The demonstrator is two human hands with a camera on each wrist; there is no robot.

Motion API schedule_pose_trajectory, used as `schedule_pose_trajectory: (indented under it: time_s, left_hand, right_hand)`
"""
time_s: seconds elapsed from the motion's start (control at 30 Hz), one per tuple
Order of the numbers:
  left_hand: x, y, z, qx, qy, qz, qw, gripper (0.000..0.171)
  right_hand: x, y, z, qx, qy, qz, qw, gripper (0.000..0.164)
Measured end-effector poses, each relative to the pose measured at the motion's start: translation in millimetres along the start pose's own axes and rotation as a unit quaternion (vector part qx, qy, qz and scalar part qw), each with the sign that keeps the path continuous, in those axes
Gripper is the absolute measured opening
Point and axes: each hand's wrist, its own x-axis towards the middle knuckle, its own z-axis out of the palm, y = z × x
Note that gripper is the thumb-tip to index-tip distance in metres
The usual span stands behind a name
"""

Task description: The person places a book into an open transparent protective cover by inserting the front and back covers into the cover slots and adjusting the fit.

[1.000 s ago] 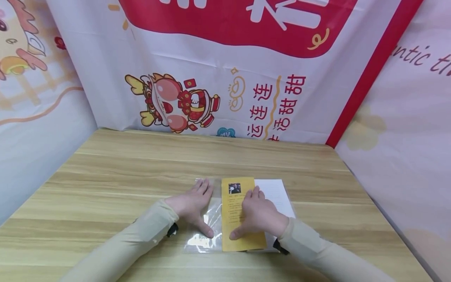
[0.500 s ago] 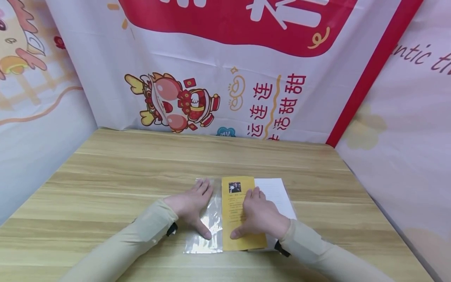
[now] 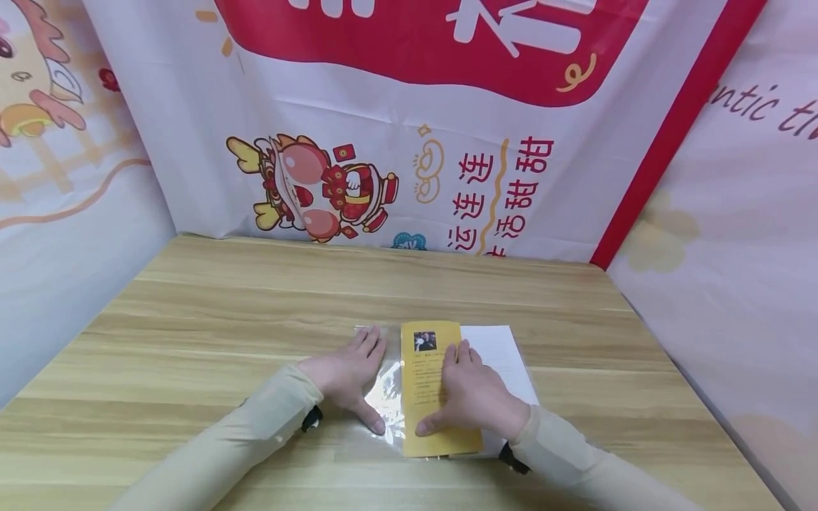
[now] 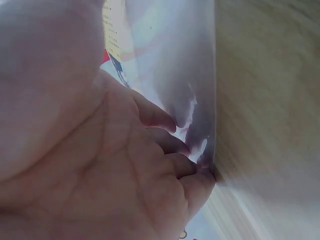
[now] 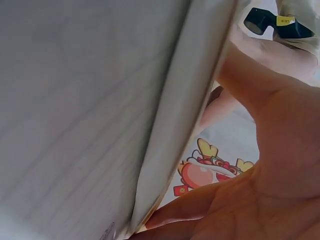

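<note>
A clear plastic sheet (image 3: 390, 380) lies on the table, reaching out to the left of a yellow printed flap (image 3: 424, 433) with a small photo near its top. White paper (image 3: 495, 351) shows to the flap's right, partly covered by my right hand (image 3: 476, 390). That hand rests on the flap with fingers extended away from me and thumb near its lower left part. My left hand (image 3: 353, 376) lies spread on the plastic, thumb towards the flap. The left wrist view shows fingertips pressing at the plastic's edge (image 4: 215, 100). In the right wrist view, the pale paper (image 5: 75, 110) stands beside the fingers.
The wood-grain table (image 3: 224, 319) extends around the papers on all sides. Behind it hangs a white and red banner (image 3: 409, 71) with a cartoon dragon, and printed cloth (image 3: 722, 234) lines the sides. A dark wrist strap (image 5: 280, 25) appears in the right wrist view.
Both hands stay almost where they were. My right wrist has shifted very slightly to the right, and the glare on the plastic has changed shape.
</note>
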Motion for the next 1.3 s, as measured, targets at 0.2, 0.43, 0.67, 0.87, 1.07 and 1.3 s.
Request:
schedule_pose_trajectory:
  time_s: [0.2,0.43,0.67,0.87,1.07,1.3]
  left_hand:
    - [0.8,-1.9,-0.3,-0.001,0.002,0.005,1.0000,0.137]
    - [1.0,-4.0,-0.7,-0.011,0.007,0.005,0.9999,0.137]
    - [1.9,-9.9,0.6,-0.019,0.009,-0.002,0.9998,0.138]
    - [2.5,-13.9,1.6,-0.029,0.001,-0.006,0.9996,0.139]
    - [0.6,-15.4,0.1,-0.034,-0.001,-0.005,0.9994,0.139]
    - [1.2,-15.5,-1.6,-0.025,0.004,0.006,0.9997,0.139]
  right_hand:
    - [1.3,-1.2,0.6,0.000,0.004,-0.013,1.000,0.137]
    - [5.4,-5.9,0.3,-0.002,0.004,-0.008,1.000,0.137]
    - [10.1,-9.4,2.6,0.025,0.020,-0.003,0.999,0.135]
    - [7.1,-5.7,1.9,0.089,0.003,-0.005,0.996,0.125]
    - [9.6,7.8,-6.0,0.162,0.018,-0.046,0.985,0.081]
    - [23.5,26.2,-12.2,0.298,0.049,-0.016,0.953,0.068]
